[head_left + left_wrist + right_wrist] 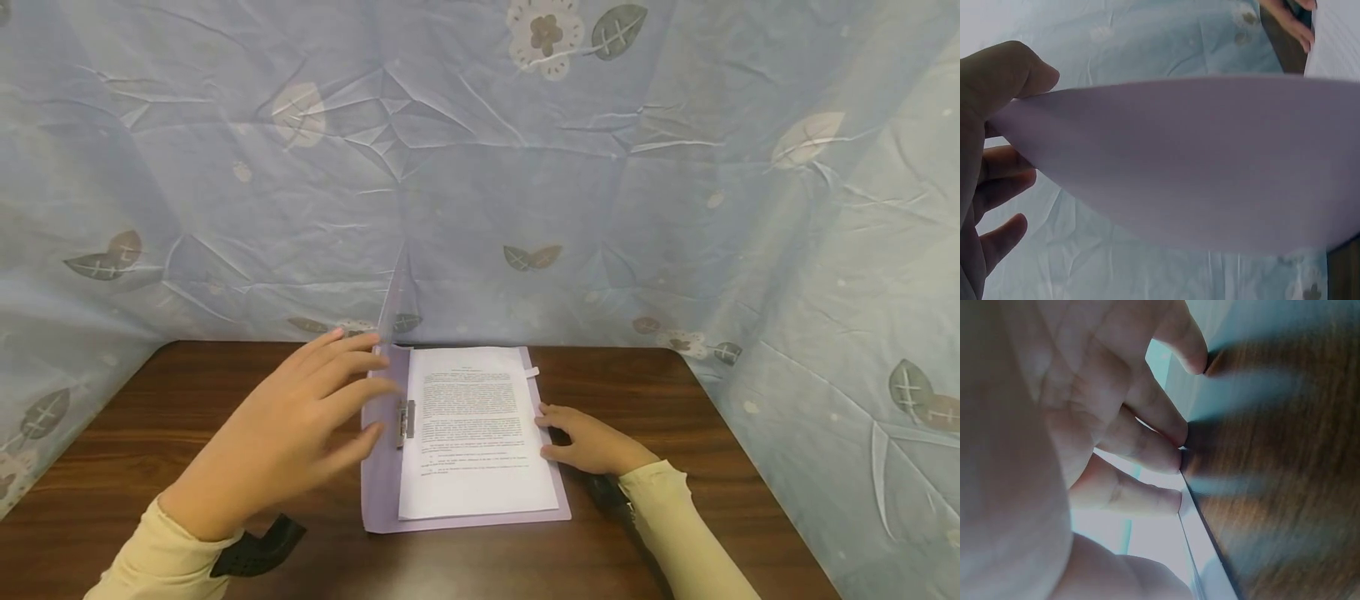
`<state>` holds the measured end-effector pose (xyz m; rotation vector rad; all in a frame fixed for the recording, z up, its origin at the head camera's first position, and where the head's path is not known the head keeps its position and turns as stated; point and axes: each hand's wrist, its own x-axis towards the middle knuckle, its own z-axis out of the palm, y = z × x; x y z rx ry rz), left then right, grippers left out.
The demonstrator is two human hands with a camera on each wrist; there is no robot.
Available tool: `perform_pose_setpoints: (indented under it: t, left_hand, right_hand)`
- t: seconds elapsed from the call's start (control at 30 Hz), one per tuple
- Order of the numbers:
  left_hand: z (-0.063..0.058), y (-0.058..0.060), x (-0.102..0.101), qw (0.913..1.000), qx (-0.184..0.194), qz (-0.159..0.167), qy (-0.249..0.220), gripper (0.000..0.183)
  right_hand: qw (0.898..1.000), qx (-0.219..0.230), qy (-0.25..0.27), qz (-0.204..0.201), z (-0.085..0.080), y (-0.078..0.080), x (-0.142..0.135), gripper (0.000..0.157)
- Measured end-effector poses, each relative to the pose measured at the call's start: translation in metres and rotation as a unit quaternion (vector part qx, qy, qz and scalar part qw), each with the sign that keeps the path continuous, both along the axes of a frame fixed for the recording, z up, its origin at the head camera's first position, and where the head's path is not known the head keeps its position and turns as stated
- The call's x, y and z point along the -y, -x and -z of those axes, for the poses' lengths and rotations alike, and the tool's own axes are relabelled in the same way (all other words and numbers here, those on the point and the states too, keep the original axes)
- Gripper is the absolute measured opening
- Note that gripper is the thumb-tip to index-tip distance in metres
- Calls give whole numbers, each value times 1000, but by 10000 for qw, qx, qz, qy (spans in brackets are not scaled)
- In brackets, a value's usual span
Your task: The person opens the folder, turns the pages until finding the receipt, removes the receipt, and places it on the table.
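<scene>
A light purple clip folder (378, 508) lies spread on the table, its left cover (1179, 162) raised and bowed. My left hand (285, 433) pinches that cover's edge between thumb and fingers, as the left wrist view shows. A stack of printed sheets (468, 433) rests inside the folder, beside a metal clip (406, 423) along the spine. On the right, my right hand (588, 442) has its fingertips at the long edge of sheets and folder, fingers spread and touching the tabletop in the right wrist view. A small white tab (532, 372) sticks out above that hand.
The dark wood-grain table (720, 500) ends at rounded back corners. A pale blue curtain (465, 192) with leaf prints hangs close behind it and along both sides. Black wrist mounts sit at the left cuff (258, 550) and the right wrist.
</scene>
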<state>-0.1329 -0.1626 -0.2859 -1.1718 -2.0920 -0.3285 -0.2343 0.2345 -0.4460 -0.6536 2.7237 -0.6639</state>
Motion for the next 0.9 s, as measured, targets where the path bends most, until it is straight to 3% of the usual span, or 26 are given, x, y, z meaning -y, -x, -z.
perform_pose_setpoints:
  t: [0.13, 0.57, 0.67, 0.73, 0.8, 0.9]
  left_hand:
    - [-4, -3, 13, 9992, -334, -110, -181, 42]
    - [1, -19, 78, 9930, 96, -1173, 58, 59]
    - [7, -24, 90, 9869, 412, -1555, 105, 58]
    - [11, -28, 97, 9811, 621, -1826, 130, 45]
    - [13, -31, 102, 9726, 827, -2164, 183, 35]
    - [16, -32, 107, 9576, 1162, -2620, 306, 39]
  right_hand:
    - [10000, 60, -2, 61, 0, 0, 0, 59]
    - [9999, 120, 68, 41, 0, -2, 0, 58]
    - [9999, 98, 102, -45, -1, -1, -1, 58]
    - [9998, 80, 116, -107, 0, -1, -2, 58]
    - [9998, 71, 139, -139, 0, 0, -2, 58]
    - [9997, 75, 184, -141, 0, 0, -2, 57]
